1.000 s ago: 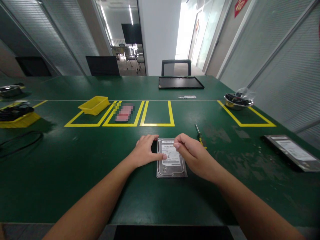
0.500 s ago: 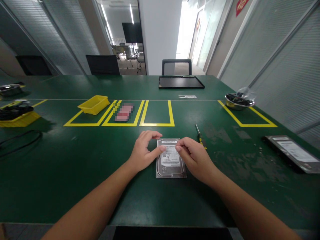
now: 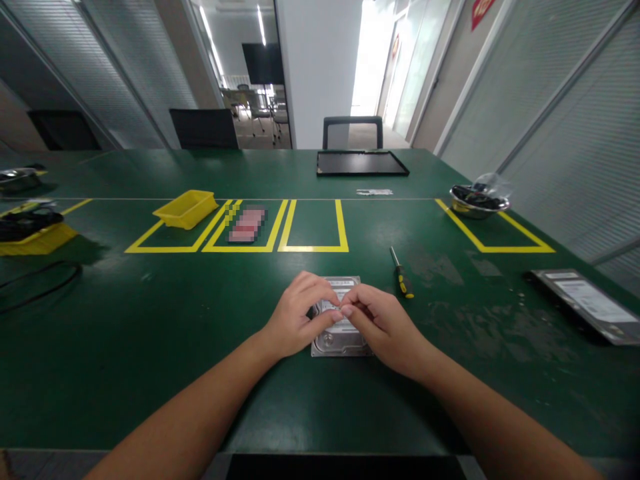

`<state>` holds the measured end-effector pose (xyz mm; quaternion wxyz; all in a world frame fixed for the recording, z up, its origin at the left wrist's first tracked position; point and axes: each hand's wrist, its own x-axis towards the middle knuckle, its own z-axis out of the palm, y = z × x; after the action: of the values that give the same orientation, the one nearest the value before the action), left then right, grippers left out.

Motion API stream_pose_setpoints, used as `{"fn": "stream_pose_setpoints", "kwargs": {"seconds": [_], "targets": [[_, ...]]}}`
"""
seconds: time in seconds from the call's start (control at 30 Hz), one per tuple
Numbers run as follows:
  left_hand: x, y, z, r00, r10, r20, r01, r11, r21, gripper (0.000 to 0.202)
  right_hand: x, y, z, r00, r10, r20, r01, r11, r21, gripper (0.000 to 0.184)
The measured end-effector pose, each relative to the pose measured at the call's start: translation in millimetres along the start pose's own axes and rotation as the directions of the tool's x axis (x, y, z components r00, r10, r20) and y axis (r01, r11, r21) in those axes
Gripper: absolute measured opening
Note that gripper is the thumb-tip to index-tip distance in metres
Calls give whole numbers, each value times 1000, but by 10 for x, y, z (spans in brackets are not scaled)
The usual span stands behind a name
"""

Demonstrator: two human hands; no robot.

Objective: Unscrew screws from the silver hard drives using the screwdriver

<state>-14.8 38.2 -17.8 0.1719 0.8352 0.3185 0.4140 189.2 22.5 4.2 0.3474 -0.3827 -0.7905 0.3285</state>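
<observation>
A silver hard drive (image 3: pixel 343 345) with a white label lies flat on the green table in front of me. Above its middle, my left hand (image 3: pixel 303 317) curves inward, thumb and forefinger closing toward the fingertips of the other hand. My right hand (image 3: pixel 385 327) is closed in a pinch there, its fingertips meeting those of the left. Whatever the fingertips hold, if anything, is too small to make out. A yellow and black screwdriver (image 3: pixel 403 280) lies on the table just beyond the right hand.
On the right lie a second drive (image 3: pixel 587 300) and some tiny screws (image 3: pixel 521 298). A metal bowl of cables (image 3: pixel 477 203) stands farther back. Yellow tape frames, a yellow tray (image 3: pixel 186 209), a pixelated pink item (image 3: pixel 247 225) and a black panel (image 3: pixel 363 164) occupy the far side.
My left hand has moved right and its fingers have closed in. My right hand has shifted slightly left, so the fingertips now meet over the hard drive.
</observation>
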Motion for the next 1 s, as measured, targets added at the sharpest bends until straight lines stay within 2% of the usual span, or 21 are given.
{"fn": "stream_pose_setpoints", "kwargs": {"seconds": [0.17,0.33,0.47,0.57,0.7,0.87,1.0], "targets": [[-8,-6,22,1000,8,-27,-7,1000,7,8,1,-8,10,1000,26,-7,-26,1000,5,15],[-10,28,44,988,96,-118,-85,992,90,5,-7,0,16,997,67,-25,-66,998,7,16],[-32,32,47,971,197,-133,-167,963,212,16,-16,12,36,993,114,-23,-111,987,113,16],[-61,10,40,956,232,-181,-171,938,301,19,-20,1,44,991,136,5,-133,964,231,19],[-77,3,30,954,217,-209,-132,925,357,20,-36,-39,40,993,106,45,-114,956,269,27],[-48,33,33,957,147,-251,-61,945,321,15,-56,-67,49,998,38,49,-48,975,218,32],[-25,38,37,967,52,-251,18,963,268,4,-77,-39,50,1000,8,8,-9,996,94,33]]}}
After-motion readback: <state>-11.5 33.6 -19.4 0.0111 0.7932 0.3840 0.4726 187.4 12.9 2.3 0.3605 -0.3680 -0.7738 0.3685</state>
